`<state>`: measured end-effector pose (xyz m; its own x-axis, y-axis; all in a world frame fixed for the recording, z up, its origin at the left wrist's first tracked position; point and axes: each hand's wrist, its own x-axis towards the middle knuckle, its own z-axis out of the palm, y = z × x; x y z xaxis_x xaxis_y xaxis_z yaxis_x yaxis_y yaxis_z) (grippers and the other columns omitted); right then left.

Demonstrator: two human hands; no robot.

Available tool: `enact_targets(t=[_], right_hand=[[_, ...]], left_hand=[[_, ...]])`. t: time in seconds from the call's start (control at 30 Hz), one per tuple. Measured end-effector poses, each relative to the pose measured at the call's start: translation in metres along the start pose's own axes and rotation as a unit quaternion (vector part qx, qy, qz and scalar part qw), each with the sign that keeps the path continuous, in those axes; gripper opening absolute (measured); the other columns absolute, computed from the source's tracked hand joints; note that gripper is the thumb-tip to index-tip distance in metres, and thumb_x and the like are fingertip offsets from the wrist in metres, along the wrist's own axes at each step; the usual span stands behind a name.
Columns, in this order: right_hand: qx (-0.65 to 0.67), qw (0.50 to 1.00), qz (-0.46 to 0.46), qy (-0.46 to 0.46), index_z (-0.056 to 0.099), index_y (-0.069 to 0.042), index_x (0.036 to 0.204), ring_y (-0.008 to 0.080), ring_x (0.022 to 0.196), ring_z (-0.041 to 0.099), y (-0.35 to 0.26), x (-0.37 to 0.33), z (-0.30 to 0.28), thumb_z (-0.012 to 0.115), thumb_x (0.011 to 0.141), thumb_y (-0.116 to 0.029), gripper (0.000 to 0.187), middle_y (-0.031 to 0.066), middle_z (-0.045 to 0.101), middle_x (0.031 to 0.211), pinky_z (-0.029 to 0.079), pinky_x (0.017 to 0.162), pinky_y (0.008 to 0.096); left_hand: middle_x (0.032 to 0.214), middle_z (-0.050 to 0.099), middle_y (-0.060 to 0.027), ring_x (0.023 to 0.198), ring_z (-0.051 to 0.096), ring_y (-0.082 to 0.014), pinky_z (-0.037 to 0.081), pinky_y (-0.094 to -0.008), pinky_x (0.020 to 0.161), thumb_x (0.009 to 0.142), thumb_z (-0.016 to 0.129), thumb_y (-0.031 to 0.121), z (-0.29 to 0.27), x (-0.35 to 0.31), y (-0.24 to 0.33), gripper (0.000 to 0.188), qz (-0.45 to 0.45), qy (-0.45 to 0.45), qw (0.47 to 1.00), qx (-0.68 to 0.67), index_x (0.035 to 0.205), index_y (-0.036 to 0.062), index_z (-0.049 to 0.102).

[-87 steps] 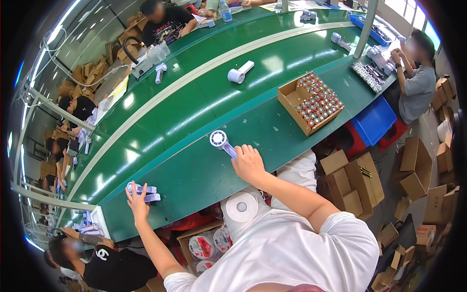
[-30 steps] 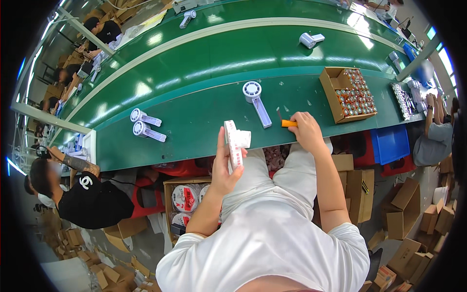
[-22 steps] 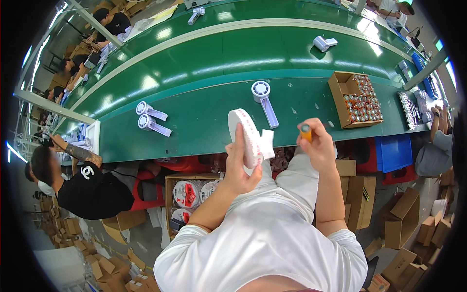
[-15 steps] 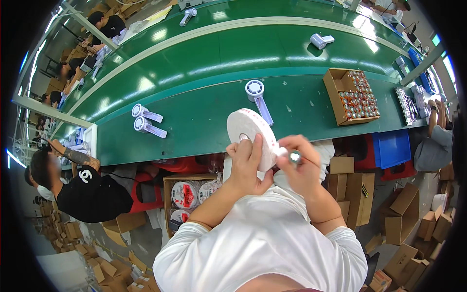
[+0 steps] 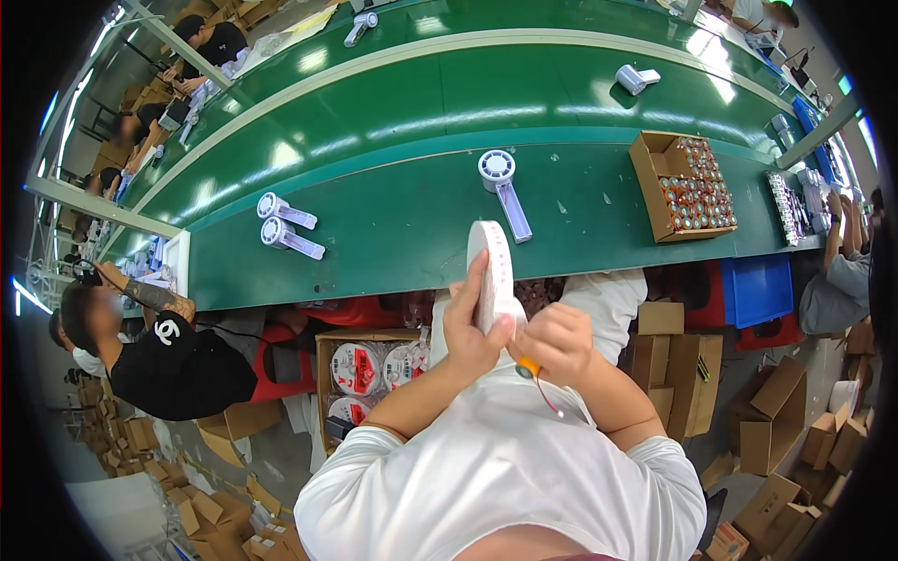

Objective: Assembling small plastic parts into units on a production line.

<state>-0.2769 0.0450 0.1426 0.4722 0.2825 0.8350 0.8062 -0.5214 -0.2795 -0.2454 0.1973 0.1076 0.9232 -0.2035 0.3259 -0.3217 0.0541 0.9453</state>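
My left hand [image 5: 468, 327] is closed round a thick roll of white tape [image 5: 502, 276], held nearly edge-on above my lap, with faint red print on its rim. Close beside its lower edge, my right hand [image 5: 559, 342] grips a small orange cylindrical battery [image 5: 528, 366], from which a thin dark red wire [image 5: 548, 400] with a pale tip hangs. The fingers hide most of the battery, and whether a tape end is on it I cannot tell. Beyond my hands, a white handheld fan [image 5: 505, 194] with a round head lies on the green bench [image 5: 402, 224].
Two more handheld fans [image 5: 288, 236] lie on the left. To the right stands a cardboard box [image 5: 655, 201] of orange batteries. A blue bin [image 5: 758, 290] is below the bench edge; a carton of tape rolls [image 5: 357, 369] sits by my left arm. Co-workers [image 5: 178, 360] sit at both sides.
The tape roll has turned more edge-on and moved slightly right. My right hand has come lower and turned, so the battery's orange side and hanging wire now show.
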Motion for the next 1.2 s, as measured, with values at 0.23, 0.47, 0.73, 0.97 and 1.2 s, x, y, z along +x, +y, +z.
enact_targets(t=[0.23,0.47,0.73,0.97,1.2], right_hand=[[-0.025,0.995,-0.087,-0.036,0.067,-0.008,0.080,0.0120,0.055,0.051,0.002,-0.021,-0.016,0.079,0.063,-0.006,0.021,-0.0013,0.054,0.069,0.037,0.045,0.0264],[-0.053,0.824,0.563,-0.016,0.068,-0.001,0.099,0.0169,0.063,0.057,0.034,-0.063,-0.025,0.078,0.077,-0.009,0.026,0.0088,0.060,0.069,0.045,0.059,0.0297],[-0.041,0.866,0.499,-0.009,0.067,0.000,0.091,0.0173,0.062,0.055,0.049,-0.070,-0.046,0.071,0.078,-0.007,0.016,0.0090,0.063,0.076,0.045,0.063,0.0292],[-0.012,0.838,0.542,-0.062,0.065,0.002,0.091,0.0157,0.066,0.057,0.046,-0.059,-0.058,0.068,0.077,-0.005,0.016,0.0102,0.063,0.079,0.044,0.062,0.0264],[0.082,0.840,0.536,-0.001,0.063,0.004,0.098,0.0116,0.067,0.054,0.043,-0.061,-0.048,0.065,0.082,-0.005,0.019,0.0046,0.059,0.085,0.043,0.059,0.0258]], left_hand=[[0.075,0.048,-0.0026,0.068,0.045,-0.0108,0.039,-0.0247,0.063,0.096,0.043,0.035,-0.022,0.041,-0.013,0.059,-0.051,0.171,0.947,-0.266,0.138,-0.0069,0.039],[0.089,0.053,-0.0074,0.074,0.046,-0.0105,0.038,-0.0233,0.065,0.092,0.047,0.037,-0.042,0.047,-0.021,0.074,-0.021,0.071,0.973,-0.218,0.147,-0.0077,0.026],[0.086,0.056,-0.0050,0.075,0.047,-0.0084,0.037,-0.0199,0.063,0.092,0.052,0.038,-0.016,0.031,-0.019,0.076,-0.062,0.002,0.983,-0.174,0.152,0.0013,0.023],[0.086,0.057,-0.0033,0.073,0.044,-0.0061,0.037,-0.0196,0.062,0.092,0.054,0.031,-0.010,0.026,-0.014,0.075,-0.069,-0.041,0.987,-0.138,0.153,0.0021,0.021],[0.095,0.060,-0.0072,0.077,0.051,-0.0088,0.040,-0.0213,0.066,0.088,0.055,0.029,-0.003,0.022,-0.010,0.077,-0.075,-0.069,0.991,-0.084,0.151,-0.0012,0.023]])
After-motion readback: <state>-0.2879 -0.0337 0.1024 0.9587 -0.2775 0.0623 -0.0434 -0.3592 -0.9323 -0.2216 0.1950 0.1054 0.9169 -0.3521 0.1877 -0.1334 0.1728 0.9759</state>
